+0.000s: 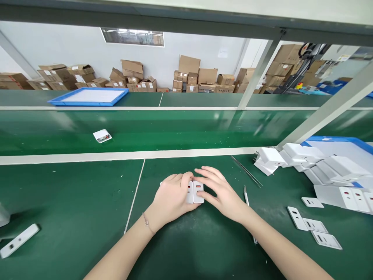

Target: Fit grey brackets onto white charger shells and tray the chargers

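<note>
At least two white blocks (198,198) with red ports are clasped by the left hand (171,195) over the desk (87,198) — side by side — while the right hand (223,192) is spread loosely, its thumb laid against one. Tweezers (244,168) can be seen farther right.

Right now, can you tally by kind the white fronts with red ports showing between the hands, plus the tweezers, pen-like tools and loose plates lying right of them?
White fronts: 2
Tweezers: 1
Pen-like tool: 1
Loose plates: 4
Total: 8
</note>
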A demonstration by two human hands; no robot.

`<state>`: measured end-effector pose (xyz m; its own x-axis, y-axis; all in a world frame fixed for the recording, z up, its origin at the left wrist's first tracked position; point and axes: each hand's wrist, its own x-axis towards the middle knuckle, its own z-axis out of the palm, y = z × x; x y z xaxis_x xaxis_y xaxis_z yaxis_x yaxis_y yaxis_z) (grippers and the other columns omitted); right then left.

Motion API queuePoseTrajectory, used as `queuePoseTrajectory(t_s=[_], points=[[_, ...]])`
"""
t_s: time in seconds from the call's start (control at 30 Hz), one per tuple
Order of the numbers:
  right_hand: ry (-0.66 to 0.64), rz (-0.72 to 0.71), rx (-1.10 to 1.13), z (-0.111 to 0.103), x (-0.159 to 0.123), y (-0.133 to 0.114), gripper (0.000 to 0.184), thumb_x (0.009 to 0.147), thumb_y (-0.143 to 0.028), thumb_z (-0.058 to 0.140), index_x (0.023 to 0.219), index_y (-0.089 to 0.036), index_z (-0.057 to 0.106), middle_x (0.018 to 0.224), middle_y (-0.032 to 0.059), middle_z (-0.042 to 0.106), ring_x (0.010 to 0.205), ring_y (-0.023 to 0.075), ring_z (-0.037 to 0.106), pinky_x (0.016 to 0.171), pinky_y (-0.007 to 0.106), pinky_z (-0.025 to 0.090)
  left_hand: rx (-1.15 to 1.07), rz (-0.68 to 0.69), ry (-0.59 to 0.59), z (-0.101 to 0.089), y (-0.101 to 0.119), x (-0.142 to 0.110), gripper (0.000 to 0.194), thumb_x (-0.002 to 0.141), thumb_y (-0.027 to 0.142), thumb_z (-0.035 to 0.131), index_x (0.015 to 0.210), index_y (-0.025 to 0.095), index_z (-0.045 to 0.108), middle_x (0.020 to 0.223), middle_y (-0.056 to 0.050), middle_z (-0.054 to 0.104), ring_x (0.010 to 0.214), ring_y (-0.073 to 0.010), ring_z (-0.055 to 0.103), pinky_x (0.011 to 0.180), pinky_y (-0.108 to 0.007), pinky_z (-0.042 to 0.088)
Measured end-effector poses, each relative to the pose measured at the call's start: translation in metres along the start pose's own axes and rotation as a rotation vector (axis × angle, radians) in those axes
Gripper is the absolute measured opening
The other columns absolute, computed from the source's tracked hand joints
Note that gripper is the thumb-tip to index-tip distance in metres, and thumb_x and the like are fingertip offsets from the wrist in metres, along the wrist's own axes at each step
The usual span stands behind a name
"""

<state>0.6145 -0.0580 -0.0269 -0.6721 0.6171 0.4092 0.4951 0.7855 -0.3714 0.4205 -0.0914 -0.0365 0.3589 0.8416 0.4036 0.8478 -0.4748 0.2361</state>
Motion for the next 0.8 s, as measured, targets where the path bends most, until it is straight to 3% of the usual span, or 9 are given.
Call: queuePoseTrajectory(t_s=[0.17, 0.27, 0.37, 0.43, 0.5, 0.57, 0.63, 0.73, 0.8], points=[[0.091, -0.239, -0.524, 0.011, -0.008, -0.01, 0.038, 0.098, -0.016, 0.041, 0.131, -0.002, 0.051, 0.138, 0.0143, 0.051, 0.135, 0.0267, 0.039, 0.112, 0.051, 0.035, 0.023, 0.019, 0.012, 0.0, -0.001, 0.0, 0.045, 0.077, 0.045, 0.065, 0.107, 0.017, 0.046, 0.095, -0.008, 0.068, 0.08, -0.0246, 0.066, 0.072, -0.038, 0.052], [0.068, -0.276, -0.611, 0.015, -0.009, -0.016, 0.042, 0.099, -0.023, 0.041, 0.131, 0.002, 0.05, 0.138, 0.0178, 0.05, 0.136, 0.0271, 0.038, 0.113, 0.05, 0.034, 0.049, 0.031, 0.024, 0.002, 0.002, 0.002, 0.046, 0.077, 0.044, 0.066, 0.107, 0.015, 0.048, 0.093, -0.008, 0.068, 0.078, -0.024, 0.066, 0.07, -0.037, 0.053], [0.003, -0.209, -0.503, 0.01, -0.015, -0.022, 0.048, 0.1, -0.035, 0.039, 0.137, -0.007, 0.048, 0.143, 0.0182, 0.045, 0.139, 0.0287, 0.033, 0.113, 0.056, 0.03, 0.117, 0.105, 0.044, -0.003, 0.005, 0.001, 0.061, 0.075, 0.048, 0.07, 0.117, 0.01, 0.048, 0.111, -0.016, 0.066, 0.098, -0.0302, 0.065, 0.088, -0.044, 0.051], [-0.057, -0.178, -0.38, 0.0, -0.024, -0.022, 0.042, 0.099, -0.037, 0.041, 0.137, -0.021, 0.051, 0.15, 0.0145, 0.035, 0.142, 0.0315, 0.025, 0.111, 0.062, 0.028, 0.206, 0.152, 0.061, -0.013, 0.003, -0.006, 0.079, 0.074, 0.054, 0.07, 0.131, 0.007, 0.042, 0.133, -0.022, 0.053, 0.123, -0.0368, 0.051, 0.106, -0.052, 0.038], [-0.098, -0.132, -0.247, -0.013, -0.035, -0.019, 0.034, 0.098, -0.034, 0.043, 0.128, -0.031, 0.059, 0.155, 0.0075, 0.027, 0.144, 0.0332, 0.017, 0.11, 0.061, 0.03, 0.245, 0.136, 0.062, -0.028, -0.007, -0.02, 0.092, 0.074, 0.06, 0.067, 0.141, 0.008, 0.031, 0.147, -0.022, 0.037, 0.138, -0.0386, 0.033, 0.114, -0.056, 0.027], [-0.105, -0.025, -0.114, -0.024, -0.045, -0.012, 0.033, 0.098, -0.031, 0.042, 0.126, -0.034, 0.06, 0.154, 0.0031, 0.03, 0.144, 0.0308, 0.02, 0.108, 0.054, 0.037, 0.151, 0.01, 0.031, -0.043, -0.023, -0.038, 0.091, 0.077, 0.061, 0.064, 0.145, 0.014, 0.026, 0.15, -0.018, 0.033, 0.139, -0.0364, 0.031, 0.113, -0.054, 0.03], [-0.116, 0.127, 0.01, -0.026, -0.048, -0.005, 0.042, 0.097, -0.03, 0.044, 0.139, -0.035, 0.045, 0.15, 0.0038, 0.034, 0.139, 0.0269, 0.031, 0.1, 0.046, 0.049, -0.058, -0.171, -0.043, -0.051, -0.04, -0.054, 0.08, 0.08, 0.055, 0.062, 0.144, 0.024, 0.027, 0.147, -0.014, 0.037, 0.126, -0.0312, 0.049, 0.101, -0.048, 0.046], [-0.16, 0.231, 0.088, -0.011, -0.033, -0.003, 0.081, 0.086, -0.034, 0.062, 0.151, -0.031, 0.015, 0.151, 0.0089, 0.03, 0.133, 0.0262, 0.039, 0.094, 0.042, 0.053, -0.439, -0.346, -0.166, -0.044, -0.053, -0.061, 0.067, 0.08, 0.043, 0.065, 0.137, 0.029, 0.034, 0.135, -0.009, 0.047, 0.096, -0.0205, 0.063, 0.081, -0.036, 0.056], [-0.186, 0.183, 0.011, 0.007, -0.015, -0.009, 0.098, 0.075, -0.041, 0.073, 0.151, -0.027, 0.014, 0.15, 0.0123, 0.03, 0.13, 0.0293, 0.041, 0.098, 0.047, 0.05, -0.585, -0.354, -0.186, -0.031, -0.051, -0.056, 0.059, 0.079, 0.035, 0.066, 0.131, 0.027, 0.039, 0.13, -0.008, 0.052, 0.1, -0.0208, 0.062, 0.085, -0.036, 0.054]])
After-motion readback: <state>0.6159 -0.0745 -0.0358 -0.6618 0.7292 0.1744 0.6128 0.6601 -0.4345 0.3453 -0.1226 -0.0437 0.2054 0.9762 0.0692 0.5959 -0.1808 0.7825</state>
